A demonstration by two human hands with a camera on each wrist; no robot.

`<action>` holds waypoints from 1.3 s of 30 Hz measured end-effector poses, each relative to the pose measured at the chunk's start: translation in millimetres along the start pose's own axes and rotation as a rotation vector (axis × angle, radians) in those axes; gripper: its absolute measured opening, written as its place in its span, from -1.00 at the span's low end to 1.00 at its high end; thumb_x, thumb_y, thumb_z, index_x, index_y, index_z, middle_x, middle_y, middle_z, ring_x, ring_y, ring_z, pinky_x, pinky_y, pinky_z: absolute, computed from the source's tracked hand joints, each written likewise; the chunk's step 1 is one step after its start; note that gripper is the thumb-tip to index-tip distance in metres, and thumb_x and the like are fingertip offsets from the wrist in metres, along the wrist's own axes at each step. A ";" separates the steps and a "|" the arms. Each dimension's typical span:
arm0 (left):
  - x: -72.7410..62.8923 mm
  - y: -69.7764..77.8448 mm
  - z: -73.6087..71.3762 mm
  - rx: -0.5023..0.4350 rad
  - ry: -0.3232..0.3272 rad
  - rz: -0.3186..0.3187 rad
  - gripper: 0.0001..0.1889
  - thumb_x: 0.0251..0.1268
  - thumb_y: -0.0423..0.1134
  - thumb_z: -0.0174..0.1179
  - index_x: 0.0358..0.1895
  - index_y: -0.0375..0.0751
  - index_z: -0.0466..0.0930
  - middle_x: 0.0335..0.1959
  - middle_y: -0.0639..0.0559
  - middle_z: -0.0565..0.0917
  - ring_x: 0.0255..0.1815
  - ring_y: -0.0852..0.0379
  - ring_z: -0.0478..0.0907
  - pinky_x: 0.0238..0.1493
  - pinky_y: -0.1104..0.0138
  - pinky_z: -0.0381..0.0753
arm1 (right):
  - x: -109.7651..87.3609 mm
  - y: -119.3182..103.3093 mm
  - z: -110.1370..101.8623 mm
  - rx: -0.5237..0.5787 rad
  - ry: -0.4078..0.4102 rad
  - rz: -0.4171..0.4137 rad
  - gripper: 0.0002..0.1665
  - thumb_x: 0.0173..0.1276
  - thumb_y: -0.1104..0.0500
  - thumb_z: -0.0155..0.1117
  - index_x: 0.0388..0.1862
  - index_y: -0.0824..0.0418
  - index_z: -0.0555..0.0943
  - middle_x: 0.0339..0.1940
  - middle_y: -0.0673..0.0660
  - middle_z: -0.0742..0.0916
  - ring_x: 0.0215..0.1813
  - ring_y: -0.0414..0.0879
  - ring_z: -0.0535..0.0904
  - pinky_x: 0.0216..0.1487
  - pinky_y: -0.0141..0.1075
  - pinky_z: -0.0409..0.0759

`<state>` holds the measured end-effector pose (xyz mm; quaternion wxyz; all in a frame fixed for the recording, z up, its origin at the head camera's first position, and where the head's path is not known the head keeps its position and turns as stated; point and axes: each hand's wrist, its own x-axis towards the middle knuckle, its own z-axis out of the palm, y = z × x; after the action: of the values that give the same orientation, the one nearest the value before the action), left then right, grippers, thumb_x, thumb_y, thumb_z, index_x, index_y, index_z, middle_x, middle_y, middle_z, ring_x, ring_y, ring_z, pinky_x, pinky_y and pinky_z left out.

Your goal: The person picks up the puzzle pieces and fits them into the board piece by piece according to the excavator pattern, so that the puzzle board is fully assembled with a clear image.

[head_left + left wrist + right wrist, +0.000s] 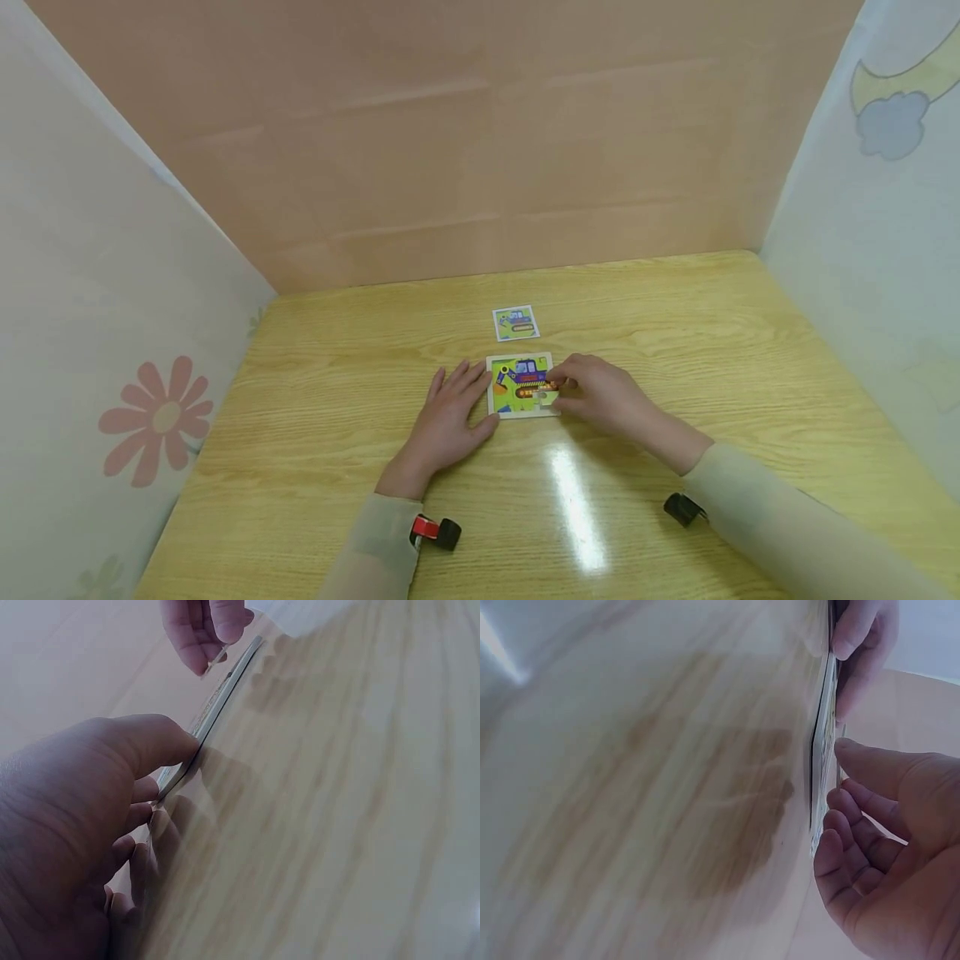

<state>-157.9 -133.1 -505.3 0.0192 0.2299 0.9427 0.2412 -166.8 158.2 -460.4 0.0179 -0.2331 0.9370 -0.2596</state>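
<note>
A small jigsaw puzzle board with a pale rim lies flat on the table, showing a purple digger on green. My left hand rests at its left side, fingers extended, thumb at the near corner; the left wrist view has this thumb against the board's edge. Over the board's right part, my right hand pinches a thin puzzle piece between thumb and fingers. In the right wrist view the piece stands edge-on, close over the board, its picture side hidden there.
Behind the board lies a square card with a similar digger picture. The wooden table meets a brownish-pink wall at the back, with patterned pale panels on either side.
</note>
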 end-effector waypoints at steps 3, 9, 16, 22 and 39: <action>0.0 -0.2 0.1 -0.005 0.001 0.001 -0.26 0.60 0.09 0.27 0.70 -0.13 0.40 0.78 0.06 0.25 0.83 -0.06 0.02 0.81 -0.03 -0.32 | 2.1 -1.8 2.7 -0.011 -0.010 0.007 -0.57 0.36 0.17 0.67 0.18 0.20 0.82 -0.04 0.00 0.81 -0.03 -0.06 0.70 0.04 -0.02 0.77; -0.2 -0.4 0.7 -0.016 0.005 0.002 -0.26 0.59 0.08 0.28 0.70 -0.13 0.40 0.78 0.05 0.25 0.83 -0.06 0.01 0.81 -0.04 -0.32 | 5.1 -6.0 6.7 -0.058 -0.030 0.020 -0.55 0.33 0.16 0.69 0.17 0.21 0.83 -0.02 0.03 0.81 -0.03 -0.07 0.69 0.03 -0.06 0.77; 0.8 -0.7 1.0 -0.006 0.006 0.003 -0.26 0.59 0.08 0.27 0.70 -0.12 0.40 0.78 0.06 0.24 0.83 -0.05 0.01 0.81 -0.03 -0.33 | 6.7 -9.8 7.3 -0.126 -0.039 0.010 -0.53 0.32 0.13 0.71 0.18 0.21 0.83 0.01 0.07 0.81 0.05 0.01 0.71 0.06 -0.03 0.78; 0.8 -1.1 1.1 -0.004 0.007 0.004 -0.27 0.59 0.08 0.27 0.70 -0.12 0.40 0.78 0.06 0.25 0.83 -0.05 0.00 0.81 -0.04 -0.33 | 7.9 -11.2 7.6 -0.141 -0.040 -0.002 -0.55 0.32 0.12 0.72 0.15 0.19 0.85 -0.02 0.04 0.80 0.01 -0.01 0.69 -0.01 -0.08 0.77; 1.1 -1.5 1.3 0.001 0.002 0.002 -0.27 0.59 0.08 0.28 0.69 -0.12 0.41 0.78 0.05 0.26 0.83 -0.05 0.01 0.81 -0.03 -0.32 | 5.8 -9.1 7.3 -0.130 -0.020 -0.025 -0.68 0.41 0.10 0.65 0.10 0.13 0.88 -0.06 0.01 0.80 -0.08 -0.09 0.68 -0.13 -0.16 0.74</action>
<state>-159.3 -133.2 -507.1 0.0181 0.2306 0.9425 0.2412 -166.9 145.3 -461.6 0.0087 -0.2479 0.9487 -0.1962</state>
